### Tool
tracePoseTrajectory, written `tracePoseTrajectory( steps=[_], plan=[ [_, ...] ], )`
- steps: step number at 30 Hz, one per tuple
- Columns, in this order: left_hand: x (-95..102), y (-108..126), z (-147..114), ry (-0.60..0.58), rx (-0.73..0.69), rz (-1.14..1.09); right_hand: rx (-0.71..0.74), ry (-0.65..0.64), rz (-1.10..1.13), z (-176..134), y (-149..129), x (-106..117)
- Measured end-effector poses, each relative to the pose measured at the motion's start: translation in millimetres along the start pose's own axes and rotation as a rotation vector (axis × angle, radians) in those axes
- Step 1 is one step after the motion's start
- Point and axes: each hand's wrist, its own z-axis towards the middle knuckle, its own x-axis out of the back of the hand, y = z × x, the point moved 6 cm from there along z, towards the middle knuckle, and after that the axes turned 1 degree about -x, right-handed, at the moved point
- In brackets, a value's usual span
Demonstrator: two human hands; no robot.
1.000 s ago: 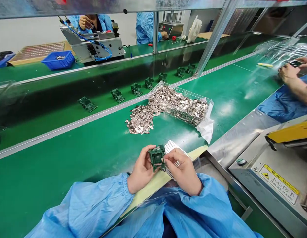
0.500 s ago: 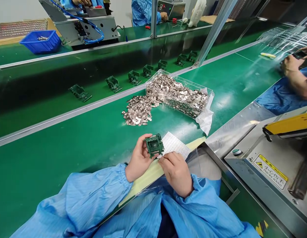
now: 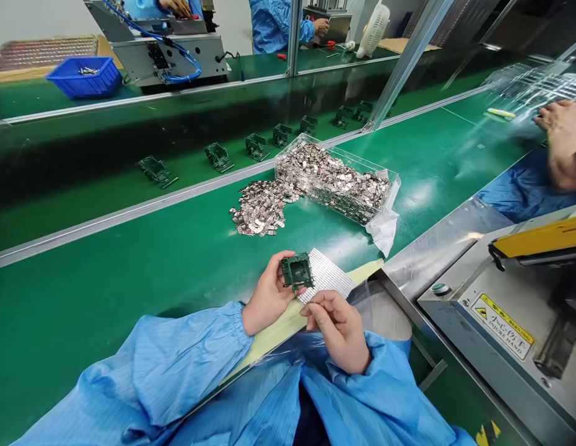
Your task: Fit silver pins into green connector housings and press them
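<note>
My left hand point(image 3: 269, 299) is closed on a dark green plastic housing point(image 3: 297, 271), holding it by its left side with the square recess facing up toward me. Just to the right and below, my right hand point(image 3: 337, 325) has thumb and forefinger pinched together; whatever is between them is too small to make out. A white sheet with rows of small metallic strips point(image 3: 326, 279) lies beside the housing, close to my right fingers. Beyond the hands, a heap of small silvery metal pieces point(image 3: 259, 210) spills from a clear plastic box point(image 3: 337, 179) full of the same pieces.
Several green housings point(image 3: 218, 157) stand in a row on the belt behind a metal rail point(image 3: 130, 214). At right is a grey machine point(image 3: 483, 291) with a hand-injury warning label. A co-worker's hands point(image 3: 562, 133) are at the far right. A blue bin point(image 3: 83, 80) stands at the back left.
My right hand has drawn slightly away from the housing and turned, its pinch now apart from the part. The left hand has shifted a little right with the housing. The co-worker's hands have moved.
</note>
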Motion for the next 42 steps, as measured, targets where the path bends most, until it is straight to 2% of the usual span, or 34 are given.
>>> tracePoseTrajectory(
  steps=[2, 5, 8, 13, 16, 19, 21, 26, 31, 37, 42],
  plan=[
    [2.0, 1, 1, 0.009, -0.035, -0.016, -0.116, -0.005, 0.053, 0, 2, 3],
    [4.3, 1, 2, 0.013, -0.086, -0.011, -0.165, 0.015, 0.082, 2, 2, 11],
    [4.8, 1, 3, 0.003, -0.091, 0.0, -0.147, 0.016, 0.057, 5, 0, 16],
    [4.8, 2, 1, 0.006, -0.081, -0.023, -0.04, -0.047, -0.21, 5, -14, 13],
    [4.5, 3, 1, 0.008, -0.08, -0.023, -0.039, -0.135, -0.322, 4, -20, 8],
    [4.2, 5, 0, 0.003, -0.081, -0.024, -0.046, -0.249, -0.338, 2, -23, 2],
    [4.4, 5, -2, 0.004, -0.077, -0.021, -0.052, -0.256, -0.296, 2, -23, 1],
    [4.6, 5, -4, -0.002, -0.091, -0.017, -0.098, -0.091, -0.13, 5, -18, 9],
    [4.2, 7, -5, 0.002, -0.09, -0.034, -0.119, -0.012, -0.053, 5, -11, 12],
    [2.8, 11, -7, 0.016, -0.117, -0.021, 0.043, 0.331, -0.225, 12, -16, 33],
    [-0.5, 11, -12, -0.02, -0.148, 0.033, 0.099, 0.369, -0.289, 22, -15, 17]
  ],
)
